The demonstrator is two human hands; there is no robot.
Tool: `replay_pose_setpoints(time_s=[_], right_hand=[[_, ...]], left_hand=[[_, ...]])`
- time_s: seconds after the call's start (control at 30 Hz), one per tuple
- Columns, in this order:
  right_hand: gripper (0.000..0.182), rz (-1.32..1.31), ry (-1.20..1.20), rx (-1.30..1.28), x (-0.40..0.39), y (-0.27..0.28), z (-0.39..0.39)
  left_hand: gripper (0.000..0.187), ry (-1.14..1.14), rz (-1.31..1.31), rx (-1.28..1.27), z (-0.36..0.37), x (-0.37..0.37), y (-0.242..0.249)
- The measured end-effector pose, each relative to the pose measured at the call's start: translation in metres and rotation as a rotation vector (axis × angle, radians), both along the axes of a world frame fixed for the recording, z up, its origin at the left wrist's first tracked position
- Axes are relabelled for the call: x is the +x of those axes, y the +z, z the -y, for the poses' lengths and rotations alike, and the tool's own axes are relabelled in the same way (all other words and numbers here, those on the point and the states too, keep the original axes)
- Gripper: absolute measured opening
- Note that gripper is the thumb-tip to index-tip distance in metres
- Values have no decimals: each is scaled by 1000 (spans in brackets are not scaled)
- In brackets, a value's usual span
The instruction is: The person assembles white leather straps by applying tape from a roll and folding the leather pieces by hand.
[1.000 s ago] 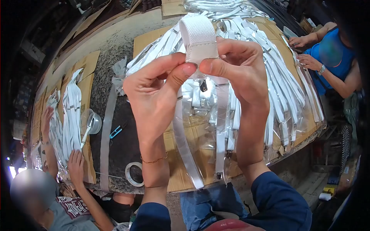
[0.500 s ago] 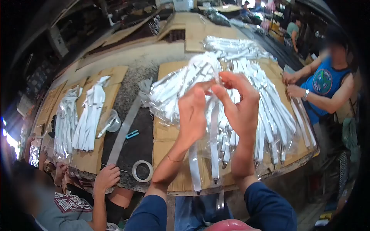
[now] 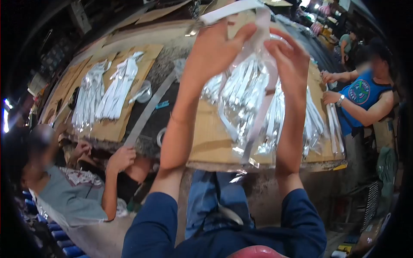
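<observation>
My left hand [image 3: 215, 49] is raised above the table, its thumb against a white strap [image 3: 234, 10] that loops over the hand. The strap has a metal clip at its left end and also hangs down past my hands; the fingers behind it are partly hidden. My right hand [image 3: 289, 58] is just to the right, fingertips pinched on a clear plastic bag [image 3: 248, 53] around the hanging strap. Below both hands lies a pile of white straps [image 3: 247, 84] in shiny clear plastic, on a cardboard sheet [image 3: 211, 139].
More strap bundles [image 3: 91, 96] lie on cardboard at the left, near a clear round container [image 3: 143, 95], a blue clip-like tool [image 3: 162, 105] and a tape roll [image 3: 161, 137]. A seated person [image 3: 71, 187] holds a grey band at left. Another person [image 3: 361, 96] handles straps at right.
Both hands have risen, lifting the white strap and plastic higher. The strap now loops over my left hand. My view has shifted, showing more of my body and the floor.
</observation>
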State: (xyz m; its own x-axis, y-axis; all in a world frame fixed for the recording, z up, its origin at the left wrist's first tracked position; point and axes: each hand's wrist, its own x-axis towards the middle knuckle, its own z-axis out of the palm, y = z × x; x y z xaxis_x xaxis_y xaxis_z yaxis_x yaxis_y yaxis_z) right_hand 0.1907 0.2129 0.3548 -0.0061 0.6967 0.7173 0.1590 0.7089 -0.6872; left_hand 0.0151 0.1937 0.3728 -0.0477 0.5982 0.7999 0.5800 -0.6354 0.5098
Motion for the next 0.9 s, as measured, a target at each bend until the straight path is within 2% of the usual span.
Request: replay_pose_setpoints(time_s=[0.03, 0.07, 0.1, 0.13, 0.17, 0.2, 0.23, 0.27, 0.3, 0.37, 0.4, 0.43, 0.47, 0.5, 0.57, 0.6, 0.63, 0.67, 0.7, 0.73, 0.77, 0.8, 0.83, 0.87, 0.9], right_hand=[[28, -5, 8, -24, -1, -1, 0], [30, -138, 211, -136, -2, -1, -2], [32, -273, 412, -245, -1, 0, -5], [36, -302, 554, -296, 2, -9, -15], [36, -212, 520, -330, -2, -17, -20], [37, -122, 486, -362, -8, -26, -26], [36, -248, 597, -415, -14, -46, -40], [33, -319, 648, -592, -21, -63, -53], [28, -346, 779, -708, -22, -95, -86], [25, -397, 621, -924, -34, -154, -124], [25, -403, 626, -922, -39, -183, -134], [23, -480, 616, -1015, -43, -209, -145], [22, -554, 606, -1118, -44, -225, -152], [22, -557, 612, -1129, -44, -231, -155], [22, -215, 386, -1010, -43, -247, -162], [24, -262, 358, -978, -46, -267, -185], [27, -295, 267, -943, -47, -259, -180], [25, -155, 214, -856, -49, -266, -199], [27, 75, 155, -765, -45, -279, -223], [27, 74, 164, -768, -53, -281, -230], [30, 416, -61, -560, -55, -284, -235], [34, 754, -286, -333, -54, -288, -236], [35, 924, -267, -432, -57, -277, -228], [35, 933, -266, -445, -62, -269, -207], [37, 814, -449, -236, -68, -261, -175]], left_hand=[[42, -184, 63, 77, -8, -2, 8], [45, -372, 126, 162, -10, -1, 18], [44, -334, 73, -141, 10, 0, 44], [45, -329, 52, -384, 10, -6, 58], [47, -308, 8, -625, 11, -11, 71], [49, -315, 5, -723, -16, -18, 63], [52, -318, -2, -821, -43, -24, 55], [48, -184, 37, -728, -71, -27, 14], [57, -53, 70, -634, -89, -30, -32], [68, -103, -47, -757, -100, -67, -118], [64, -186, 496, -884, -102, -74, -189], [68, -597, 707, -1017, -67, -76, -220], [65, -612, 672, -1161, -42, -82, -246], [61, -525, 609, -1202, -11, -79, -255], [58, -422, 568, -1251, 30, -76, -264], [57, -425, 613, -1244, 46, -78, -269], [58, -427, 657, -1234, 62, -79, -274], [58, -410, 671, -1241, 80, -78, -277], [60, -393, 681, -1114, 95, -76, -276], [64, -380, 686, -987, 109, -74, -277], [63, -244, 634, -940, 120, -75, -279], [63, -244, 642, -947, 128, -80, -282], [57, 72, 293, -811, 135, -91, -284], [50, 372, -60, -652, 142, -100, -287], [50, 370, -53, -665, 145, -106, -293]])
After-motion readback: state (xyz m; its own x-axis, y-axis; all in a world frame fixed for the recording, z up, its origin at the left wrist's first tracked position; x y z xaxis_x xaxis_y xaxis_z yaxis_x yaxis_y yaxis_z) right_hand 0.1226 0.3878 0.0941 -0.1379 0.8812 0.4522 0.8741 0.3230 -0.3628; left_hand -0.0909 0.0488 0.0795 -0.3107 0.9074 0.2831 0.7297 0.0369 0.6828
